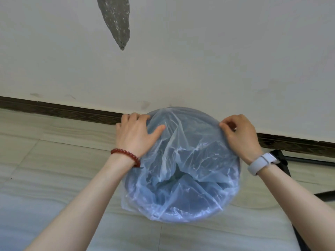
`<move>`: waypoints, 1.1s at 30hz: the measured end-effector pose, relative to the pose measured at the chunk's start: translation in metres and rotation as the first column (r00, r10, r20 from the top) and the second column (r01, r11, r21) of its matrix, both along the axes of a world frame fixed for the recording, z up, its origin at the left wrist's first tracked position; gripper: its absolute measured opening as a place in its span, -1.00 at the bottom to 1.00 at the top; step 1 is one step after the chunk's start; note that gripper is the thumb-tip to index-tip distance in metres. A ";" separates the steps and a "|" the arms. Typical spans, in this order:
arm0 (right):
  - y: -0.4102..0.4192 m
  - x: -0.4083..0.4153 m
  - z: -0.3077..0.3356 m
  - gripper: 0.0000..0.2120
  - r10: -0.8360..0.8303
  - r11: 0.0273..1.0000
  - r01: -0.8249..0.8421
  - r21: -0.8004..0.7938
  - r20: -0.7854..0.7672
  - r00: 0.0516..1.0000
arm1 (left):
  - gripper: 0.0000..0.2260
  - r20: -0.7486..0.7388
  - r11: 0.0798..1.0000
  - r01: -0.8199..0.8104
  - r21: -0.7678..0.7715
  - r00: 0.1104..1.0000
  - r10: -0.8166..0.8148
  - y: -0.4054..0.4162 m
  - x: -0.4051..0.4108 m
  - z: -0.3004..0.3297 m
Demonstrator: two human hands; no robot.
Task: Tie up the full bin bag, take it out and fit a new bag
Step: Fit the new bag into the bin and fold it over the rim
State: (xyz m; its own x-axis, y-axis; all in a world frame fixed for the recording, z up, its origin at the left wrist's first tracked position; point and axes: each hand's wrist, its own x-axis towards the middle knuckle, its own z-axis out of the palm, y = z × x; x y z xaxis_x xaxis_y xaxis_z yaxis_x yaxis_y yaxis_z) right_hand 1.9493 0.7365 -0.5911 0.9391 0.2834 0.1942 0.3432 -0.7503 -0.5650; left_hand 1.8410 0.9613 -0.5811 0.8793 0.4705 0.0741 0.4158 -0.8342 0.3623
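Pale floor tiles point(54, 160) meet a white wall where a round bin point(233, 201) stands, draped in a thin translucent blue plastic bag point(181, 160). Left hand point(136, 134) grips its left rim; right hand point(239, 134) pinches its right edge. Film hides the bin's inside.

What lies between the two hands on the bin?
In the head view, only the translucent blue plastic bag stretches between the left hand and the right hand, over the round bin.

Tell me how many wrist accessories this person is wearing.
2. A red bead bracelet sits on the left wrist, beside the bag-covered bin, and a white smartwatch sits on the right wrist. Nothing else shows on either bare forearm.
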 end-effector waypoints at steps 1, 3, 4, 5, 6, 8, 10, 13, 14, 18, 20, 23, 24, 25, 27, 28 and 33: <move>0.005 0.004 0.002 -0.88 -0.002 1.000 0.002 0.015 -0.010 1.000 | -0.49 -0.027 1.000 0.024 -0.018 0.999 -0.024 0.002 0.011 0.001; 0.013 0.012 0.006 -0.86 -0.007 0.999 0.008 0.041 -0.024 1.000 | -0.51 -0.047 0.998 0.050 -0.044 0.998 -0.052 0.003 0.029 0.004; 0.017 0.016 0.007 -0.85 -0.014 0.999 0.015 0.047 -0.030 0.999 | -0.54 -0.040 0.997 0.044 -0.058 0.998 -0.046 0.003 0.037 0.005; 0.020 0.020 0.007 -0.85 -0.026 0.999 0.027 0.046 -0.034 0.999 | -0.60 -0.023 0.996 0.032 -0.079 0.999 -0.034 0.002 0.044 0.007; 0.022 0.024 0.006 -0.84 -0.038 0.998 0.040 0.041 -0.039 0.998 | -0.70 0.010 0.992 0.026 -0.123 1.000 -0.025 0.002 0.050 0.007; 0.023 0.033 0.005 -0.84 -0.051 0.998 0.053 0.035 -0.053 0.997 | -0.84 0.069 0.955 0.031 -0.294 0.998 -0.011 0.006 0.059 0.004; 0.023 0.042 0.004 -0.83 -0.046 0.997 0.050 0.050 -0.076 0.996 | -0.83 0.080 0.866 0.040 -0.499 0.997 0.000 0.015 0.063 0.004; 0.023 0.054 0.003 -0.84 0.024 0.993 -0.002 0.117 -0.187 0.982 | -0.79 0.072 0.803 0.049 -0.593 0.997 -0.007 0.033 0.065 0.009; 0.024 0.056 0.003 -0.85 0.052 0.991 -0.020 0.135 -0.235 0.971 | -0.79 0.061 0.803 0.050 -0.594 0.998 -0.017 0.039 0.066 0.011; 0.032 0.065 0.002 -0.81 0.091 0.977 -0.012 0.215 -0.364 0.927 | -0.81 -0.001 0.773 -0.007 -0.634 1.000 0.008 0.054 0.069 0.004; 0.033 0.067 0.003 -0.78 0.123 0.975 -0.018 0.222 -0.471 0.873 | -0.77 -0.059 0.699 -0.076 -0.712 0.997 0.049 0.060 0.066 -0.005; 0.032 0.073 0.001 -0.77 0.142 0.979 -0.015 0.204 -0.629 0.764 | -0.79 -0.130 0.548 -0.160 -0.821 0.987 0.093 0.063 0.065 -0.015; 0.031 0.075 -0.001 -0.80 0.133 0.983 -0.017 0.182 -0.650 0.748 | -0.82 -0.142 0.529 -0.171 -0.831 0.985 0.097 0.062 0.066 -0.017; 0.031 0.077 -0.003 -0.79 0.117 0.988 -0.021 0.150 -0.665 0.738 | -0.85 -0.148 0.532 -0.176 -0.828 0.984 0.095 0.062 0.067 -0.019; 0.027 0.077 -0.007 -0.70 0.096 0.994 -0.030 0.107 -0.686 0.721 | -0.84 -0.149 0.537 -0.181 -0.824 0.984 0.102 0.062 0.064 -0.018; 0.024 0.075 -0.008 -0.70 0.103 0.993 -0.029 0.119 -0.692 0.715 | -0.82 -0.137 0.513 -0.181 -0.839 0.983 0.123 0.063 0.061 -0.017; 0.021 0.061 -0.001 -0.78 0.049 0.965 0.092 0.245 -0.512 0.858 | -0.87 -0.028 0.519 -0.121 -0.846 0.983 0.184 0.064 0.035 -0.012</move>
